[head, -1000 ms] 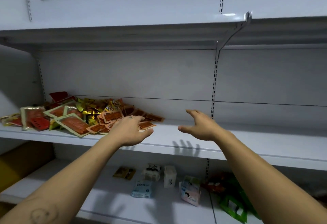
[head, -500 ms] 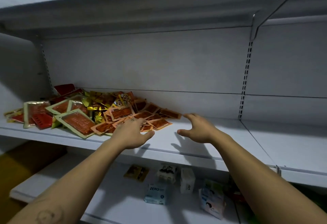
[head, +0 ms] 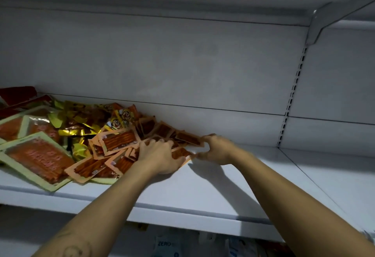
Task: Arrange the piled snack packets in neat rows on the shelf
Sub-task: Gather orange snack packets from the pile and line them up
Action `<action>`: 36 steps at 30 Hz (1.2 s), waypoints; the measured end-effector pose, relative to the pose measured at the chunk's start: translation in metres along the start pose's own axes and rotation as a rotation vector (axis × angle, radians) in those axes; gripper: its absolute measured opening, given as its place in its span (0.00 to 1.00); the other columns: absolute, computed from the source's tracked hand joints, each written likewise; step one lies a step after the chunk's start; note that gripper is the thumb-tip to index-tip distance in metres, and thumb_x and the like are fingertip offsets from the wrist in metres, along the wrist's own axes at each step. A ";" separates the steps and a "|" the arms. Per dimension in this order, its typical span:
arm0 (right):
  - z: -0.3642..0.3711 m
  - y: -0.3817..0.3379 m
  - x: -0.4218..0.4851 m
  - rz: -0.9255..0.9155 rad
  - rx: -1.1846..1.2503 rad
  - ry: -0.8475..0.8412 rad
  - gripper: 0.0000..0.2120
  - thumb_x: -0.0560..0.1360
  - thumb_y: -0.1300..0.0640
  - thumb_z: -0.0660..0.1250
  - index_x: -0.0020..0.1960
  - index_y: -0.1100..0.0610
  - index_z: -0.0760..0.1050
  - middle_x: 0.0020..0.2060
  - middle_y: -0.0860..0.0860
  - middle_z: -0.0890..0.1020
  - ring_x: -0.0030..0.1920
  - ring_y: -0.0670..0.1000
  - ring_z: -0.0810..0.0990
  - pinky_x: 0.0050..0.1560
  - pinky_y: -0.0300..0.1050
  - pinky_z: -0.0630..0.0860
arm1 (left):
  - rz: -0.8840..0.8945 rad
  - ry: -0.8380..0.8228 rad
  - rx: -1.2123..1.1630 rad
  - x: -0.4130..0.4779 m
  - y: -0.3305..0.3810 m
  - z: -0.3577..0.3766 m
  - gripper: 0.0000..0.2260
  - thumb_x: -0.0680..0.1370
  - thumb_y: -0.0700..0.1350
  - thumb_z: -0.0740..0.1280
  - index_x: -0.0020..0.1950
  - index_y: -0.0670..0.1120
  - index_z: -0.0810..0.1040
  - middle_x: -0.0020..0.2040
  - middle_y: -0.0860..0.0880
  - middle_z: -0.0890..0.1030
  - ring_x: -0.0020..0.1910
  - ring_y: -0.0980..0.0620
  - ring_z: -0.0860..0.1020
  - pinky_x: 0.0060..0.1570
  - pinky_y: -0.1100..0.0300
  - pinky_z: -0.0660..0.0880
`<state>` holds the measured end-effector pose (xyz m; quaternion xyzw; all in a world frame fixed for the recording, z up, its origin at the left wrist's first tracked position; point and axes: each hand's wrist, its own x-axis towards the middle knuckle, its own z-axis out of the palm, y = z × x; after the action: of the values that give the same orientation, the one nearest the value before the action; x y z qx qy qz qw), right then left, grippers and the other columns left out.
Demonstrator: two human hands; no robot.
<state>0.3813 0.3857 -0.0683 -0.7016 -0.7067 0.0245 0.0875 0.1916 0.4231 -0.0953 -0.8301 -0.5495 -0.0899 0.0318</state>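
The pile of snack packets [head: 60,135] lay at the left of the shelf [head: 223,185]. The left hand [head: 160,155] rested bent-fingered on the small orange packets [head: 119,140], its grip unclear. The right hand [head: 218,151] curled round their right edge. They were best drawn rightward a few together, then squared.

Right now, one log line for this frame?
left hand: on orange packets | right hand: at right edge of pile | grips: unclear | pile: unsorted on shelf | rows: none yet
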 end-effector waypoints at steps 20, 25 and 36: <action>0.035 0.043 0.051 -0.001 0.701 0.219 0.16 0.81 0.41 0.59 0.52 0.49 0.81 0.49 0.49 0.86 0.49 0.51 0.83 0.56 0.53 0.78 | 0.074 0.352 -0.798 0.082 0.029 0.026 0.10 0.81 0.50 0.65 0.53 0.46 0.67 0.40 0.50 0.79 0.39 0.48 0.79 0.33 0.62 0.73; 0.039 0.023 0.056 -0.069 1.007 0.348 0.06 0.78 0.51 0.68 0.43 0.48 0.78 0.34 0.42 0.84 0.39 0.42 0.83 0.46 0.47 0.81 | 0.246 0.238 -0.900 0.073 0.030 0.025 0.05 0.81 0.43 0.65 0.53 0.43 0.72 0.46 0.47 0.82 0.45 0.51 0.81 0.45 0.52 0.80; 0.044 0.032 0.058 0.106 0.902 0.342 0.02 0.77 0.53 0.69 0.50 0.50 0.78 0.41 0.44 0.82 0.46 0.49 0.81 0.43 0.39 0.74 | -0.008 -0.016 -0.050 0.061 -0.009 0.013 0.31 0.76 0.63 0.65 0.77 0.57 0.60 0.75 0.50 0.67 0.74 0.44 0.62 0.71 0.42 0.56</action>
<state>0.4056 0.4475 -0.1116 -0.6229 -0.5644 0.2172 0.4963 0.2081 0.4841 -0.0976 -0.8292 -0.5504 -0.0971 0.0061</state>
